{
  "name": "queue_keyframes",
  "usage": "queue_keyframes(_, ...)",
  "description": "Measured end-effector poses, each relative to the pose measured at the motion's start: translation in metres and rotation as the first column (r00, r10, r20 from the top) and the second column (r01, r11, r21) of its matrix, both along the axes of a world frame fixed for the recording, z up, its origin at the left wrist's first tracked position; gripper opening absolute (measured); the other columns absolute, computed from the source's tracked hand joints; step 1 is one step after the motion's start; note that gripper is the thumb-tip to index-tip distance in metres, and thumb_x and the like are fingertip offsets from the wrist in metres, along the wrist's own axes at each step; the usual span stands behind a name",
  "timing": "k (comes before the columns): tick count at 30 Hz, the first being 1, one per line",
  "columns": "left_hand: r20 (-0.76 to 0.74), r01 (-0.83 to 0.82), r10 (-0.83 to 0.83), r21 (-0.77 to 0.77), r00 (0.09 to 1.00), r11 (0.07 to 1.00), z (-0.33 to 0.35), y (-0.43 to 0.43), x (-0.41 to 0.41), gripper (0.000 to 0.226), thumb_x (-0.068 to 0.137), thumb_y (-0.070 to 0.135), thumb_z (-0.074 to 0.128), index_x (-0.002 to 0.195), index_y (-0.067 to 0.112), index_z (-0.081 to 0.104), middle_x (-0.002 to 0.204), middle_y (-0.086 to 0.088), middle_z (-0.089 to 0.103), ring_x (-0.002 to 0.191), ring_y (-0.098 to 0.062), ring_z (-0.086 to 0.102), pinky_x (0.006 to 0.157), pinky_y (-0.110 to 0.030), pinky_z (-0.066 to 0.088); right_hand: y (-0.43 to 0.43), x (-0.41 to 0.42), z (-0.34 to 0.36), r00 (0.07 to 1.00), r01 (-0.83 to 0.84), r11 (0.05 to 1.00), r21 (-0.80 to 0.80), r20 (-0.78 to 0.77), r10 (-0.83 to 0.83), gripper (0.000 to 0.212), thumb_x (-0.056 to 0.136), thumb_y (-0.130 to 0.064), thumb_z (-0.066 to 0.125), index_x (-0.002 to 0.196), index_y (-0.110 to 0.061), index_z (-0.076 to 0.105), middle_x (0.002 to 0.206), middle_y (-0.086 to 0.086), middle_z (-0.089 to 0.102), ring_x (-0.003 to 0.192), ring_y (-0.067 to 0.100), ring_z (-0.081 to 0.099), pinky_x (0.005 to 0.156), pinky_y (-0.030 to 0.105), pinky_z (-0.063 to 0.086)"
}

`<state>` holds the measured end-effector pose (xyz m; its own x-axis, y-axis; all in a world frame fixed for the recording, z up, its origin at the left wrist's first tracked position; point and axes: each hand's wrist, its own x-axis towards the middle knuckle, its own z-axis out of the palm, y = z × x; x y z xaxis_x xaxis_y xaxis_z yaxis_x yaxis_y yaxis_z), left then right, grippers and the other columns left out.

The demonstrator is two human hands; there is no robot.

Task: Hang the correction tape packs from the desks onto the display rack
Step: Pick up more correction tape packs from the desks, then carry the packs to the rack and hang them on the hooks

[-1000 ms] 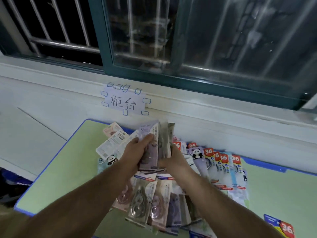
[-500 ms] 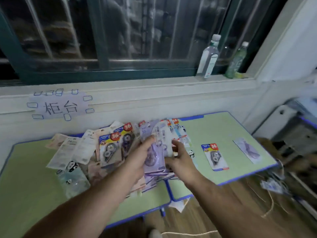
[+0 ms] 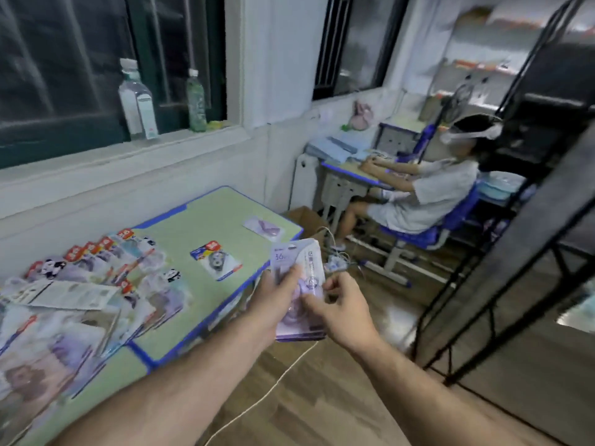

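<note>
Dim room, dark windows, and along the wall in the left half of the frame runs a green worktop (image 3: 206, 226) edged in blue. Centre frame: a small stack of correction tape packs (image 3: 297, 262), purple and white cards, is held upright over the wooden floor, just off the worktop's near right corner. The left hand (image 3: 277, 304) grips the stack from the left, thumb across the front. The right hand (image 3: 346, 312) pinches its right edge with curled fingers. Both hands are on the same bundle, so neither is free.

Moving outward, a big loose pile (image 3: 96, 284) of packs covers the lower left of the frame, overlapping, many with red badges. A single pack (image 3: 216, 259) lies alone on bare green further right, and a purple pack (image 3: 264, 227) sits near the worktop's far corner. At the right edge of the frame stands the black display rack (image 3: 502, 252), well apart from the stack. On the part that shows, I can make out no pack hanging.

My read is that it's early days. One handful is lifted and looks bound for the rack, nothing is seen hung, and the bulk of the stock is left on the worktop. Many more trips look likely.

Beyond that, bottles (image 3: 136, 101) stand on the sill upper left, and a seated person (image 3: 428, 191) works at another desk upper right.
</note>
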<state>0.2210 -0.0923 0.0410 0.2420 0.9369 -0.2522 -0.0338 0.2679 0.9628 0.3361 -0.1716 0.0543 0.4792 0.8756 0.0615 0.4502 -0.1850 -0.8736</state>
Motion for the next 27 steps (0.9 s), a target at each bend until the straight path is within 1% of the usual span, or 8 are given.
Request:
queue_keyframes(2,0.000,0.130,-0.130,0.010,0.991,0.991,0.003,-0.029,0.062,0.033,0.092,0.050,0.067,0.105,0.020,0.065,0.095,-0.009,0.075,0.088,-0.022,0.073,0.086,-0.048,0.060,-0.039,0.054,0.001,0.992,0.122,0.993,0.000,-0.030,-0.122,0.036,0.076,-0.028,0.083,0.085,-0.020,0.050,0.091,0.002,0.062,0.074,0.014,0.053,0.064,0.025,0.042)
queue_keyframes(4,0.006,0.217,-0.217,-0.006,0.976,0.976,0.005,-0.064,0.126,0.029,0.098,0.042,0.064,0.112,0.018,0.057,0.109,-0.007,0.072,0.095,-0.022,0.072,0.085,-0.042,0.060,-0.081,0.109,0.004,0.975,0.214,0.977,-0.021,-0.053,-0.215,0.034,0.077,-0.029,0.081,0.088,-0.021,0.050,0.092,-0.002,0.063,0.077,0.016,0.058,0.067,0.028,0.046)
queue_keyframes(9,0.056,0.419,-0.418,-0.016,0.907,0.908,0.007,-0.160,0.274,0.031,0.100,0.038,0.062,0.118,0.016,0.049,0.113,-0.009,0.070,0.095,-0.025,0.073,0.073,-0.039,0.060,-0.192,0.234,0.007,0.932,0.360,0.930,-0.071,-0.015,-0.362,0.055,0.064,-0.050,0.087,0.096,-0.023,0.052,0.105,-0.003,0.066,0.089,0.012,0.068,0.068,0.028,0.054)
queue_keyframes(12,0.084,0.538,-0.533,-0.054,0.842,0.841,0.005,-0.212,0.346,0.033,0.101,0.035,0.062,0.121,0.013,0.047,0.113,-0.010,0.070,0.095,-0.026,0.074,0.072,-0.040,0.062,-0.252,0.292,0.007,0.875,0.480,0.872,-0.094,-0.020,-0.484,0.047,0.066,-0.045,0.082,0.095,-0.024,0.052,0.105,-0.003,0.066,0.089,0.013,0.067,0.076,0.037,0.059)
queue_keyframes(16,0.128,0.681,-0.670,-0.068,0.731,0.729,0.008,-0.276,0.425,0.028,0.104,0.026,0.058,0.126,0.012,0.047,0.118,-0.009,0.069,0.095,-0.024,0.073,0.065,-0.034,0.063,-0.328,0.356,0.009,0.767,0.627,0.774,-0.095,-0.100,-0.634,0.028,0.078,-0.029,0.079,0.095,-0.024,0.057,0.100,-0.007,0.070,0.081,0.005,0.065,0.059,0.014,0.043)
queue_keyframes(20,0.195,0.810,-0.788,-0.080,0.584,0.581,0.005,-0.333,0.498,0.022,0.105,0.028,0.055,0.123,0.015,0.051,0.116,-0.010,0.072,0.100,-0.029,0.075,0.084,-0.053,0.062,-0.395,0.409,0.003,0.625,0.760,0.645,-0.076,-0.187,-0.758,0.023,0.080,-0.022,0.079,0.095,-0.020,0.062,0.097,-0.007,0.072,0.078,0.006,0.065,0.057,0.014,0.041)
queue_keyframes(25,0.261,0.922,-0.884,-0.084,0.387,0.378,-0.009,-0.401,0.588,0.023,0.106,0.020,0.052,0.128,0.019,0.059,0.119,-0.011,0.075,0.111,-0.035,0.071,0.103,-0.061,0.051,-0.472,0.472,-0.009,0.439,0.879,0.471,-0.072,-0.262,-0.860,0.024,0.079,-0.017,0.081,0.098,-0.017,0.065,0.094,-0.004,0.073,0.070,0.001,0.065,0.055,0.014,0.045)
queue_keyframes(27,0.277,0.950,-0.909,-0.091,0.311,0.298,-0.016,-0.425,0.627,0.027,0.104,0.011,0.050,0.126,0.021,0.062,0.119,-0.013,0.075,0.113,-0.037,0.070,0.104,-0.061,0.050,-0.500,0.500,-0.011,0.371,0.912,0.405,-0.067,-0.288,-0.883,0.026,0.079,-0.014,0.081,0.099,-0.015,0.066,0.094,-0.002,0.073,0.065,0.000,0.063,0.053,0.014,0.045)
